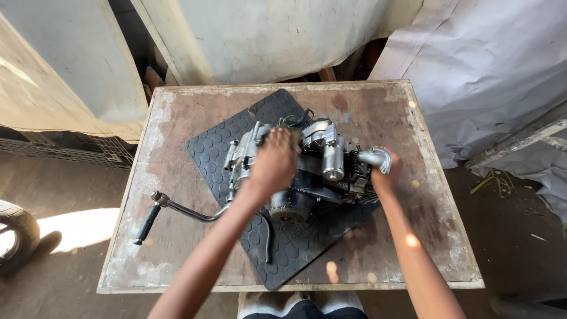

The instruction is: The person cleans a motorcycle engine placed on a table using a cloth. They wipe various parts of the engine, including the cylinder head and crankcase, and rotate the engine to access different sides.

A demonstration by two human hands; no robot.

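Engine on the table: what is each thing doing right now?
Engine: lying on the mat, held by both hands.
Left hand: pressed on the engine's top.
Right hand: closed around the bent pipe.
Kick lever: sticking out sideways over the table.
Mat: flat on the table.

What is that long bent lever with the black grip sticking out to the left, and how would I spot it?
Start at the worn brown wooden table, then find the black honeycomb-patterned rubber mat lying askew on it, under the grey metal motorcycle engine that both hands are on. From the engine's left side a curved steel kick-start lever reaches past the mat. Nothing else there ends in a black rubber grip.
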